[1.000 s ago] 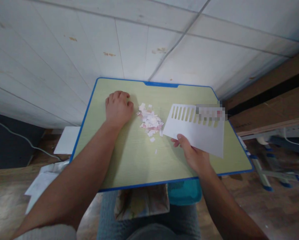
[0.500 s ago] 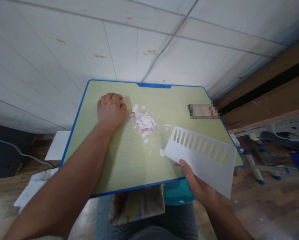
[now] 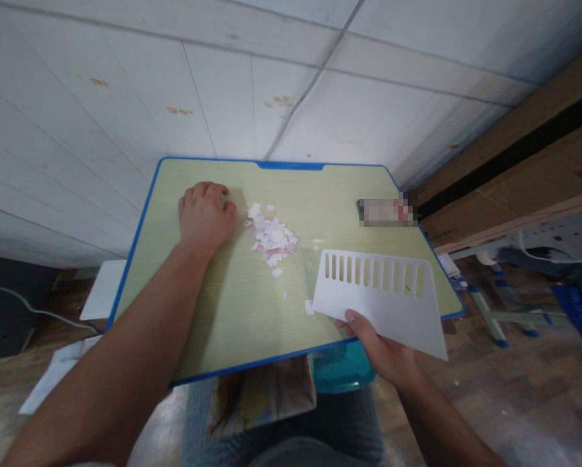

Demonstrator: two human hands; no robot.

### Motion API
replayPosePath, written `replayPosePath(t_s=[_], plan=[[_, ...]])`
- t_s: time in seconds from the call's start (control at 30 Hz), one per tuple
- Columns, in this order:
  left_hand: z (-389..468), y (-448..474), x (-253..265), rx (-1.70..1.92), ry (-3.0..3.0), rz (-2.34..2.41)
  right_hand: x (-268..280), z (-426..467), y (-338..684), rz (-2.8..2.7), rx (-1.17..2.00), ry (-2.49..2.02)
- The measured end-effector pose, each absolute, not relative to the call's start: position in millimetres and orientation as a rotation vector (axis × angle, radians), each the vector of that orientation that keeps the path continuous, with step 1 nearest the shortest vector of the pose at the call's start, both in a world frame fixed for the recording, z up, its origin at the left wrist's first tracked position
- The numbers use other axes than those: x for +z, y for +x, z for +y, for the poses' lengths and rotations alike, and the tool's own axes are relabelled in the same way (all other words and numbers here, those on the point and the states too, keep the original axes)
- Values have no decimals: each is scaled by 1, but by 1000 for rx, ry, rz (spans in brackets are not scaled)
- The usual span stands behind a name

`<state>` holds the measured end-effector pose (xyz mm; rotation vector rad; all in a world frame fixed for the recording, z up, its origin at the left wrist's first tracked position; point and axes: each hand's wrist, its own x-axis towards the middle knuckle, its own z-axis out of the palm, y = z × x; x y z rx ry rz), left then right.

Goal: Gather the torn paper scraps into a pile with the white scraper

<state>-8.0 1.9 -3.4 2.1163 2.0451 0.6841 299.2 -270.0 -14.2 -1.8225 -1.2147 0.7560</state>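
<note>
On the left part of the table (image 3: 232, 311), my left hand (image 3: 206, 214) rests back up, with its fingers loosely bent and the thumb apart from the index finger. Nothing shows in it, though the fingertips are partly hidden. Just right of it lies a heap of torn paper scraps (image 3: 274, 235), white with some pink. My right hand (image 3: 373, 340) grips a thin white slotted plastic sheet (image 3: 368, 305) by its near edge, thumb on top. The sheet is tilted above the table's front right part, its row of slots on the far side. A few loose scraps (image 3: 309, 307) lie near its left corner.
A blurred-out flat object (image 3: 385, 212) lies at the table's back right. Below the front edge are a teal container (image 3: 344, 370) and a patterned cloth-like item (image 3: 266, 395) at my lap. A white panelled wall (image 3: 222, 97) stands behind, and cardboard boxes (image 3: 514, 168) at the right.
My right hand has turned the slotted sheet so that its slotted edge lies more level across the view. My left hand keeps its place by the heap. The whole view has shifted slightly.
</note>
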Motion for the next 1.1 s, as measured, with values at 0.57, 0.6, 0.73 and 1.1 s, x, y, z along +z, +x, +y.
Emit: replayPosePath(t_s=[0.57, 0.6, 0.73, 1.1], plan=[[4, -2, -14, 806, 2044, 2036, 2, -181, 260, -1517, 822, -1740], [4, -2, -14, 804, 2037, 2033, 2, -180, 261, -1523, 826, -1755], [4, -1, -13, 808, 2028, 2036, 2, -184, 270, -1483, 777, -1809], [9, -4, -15, 804, 2004, 2017, 2, -242, 308, -1429, 739, -1717]])
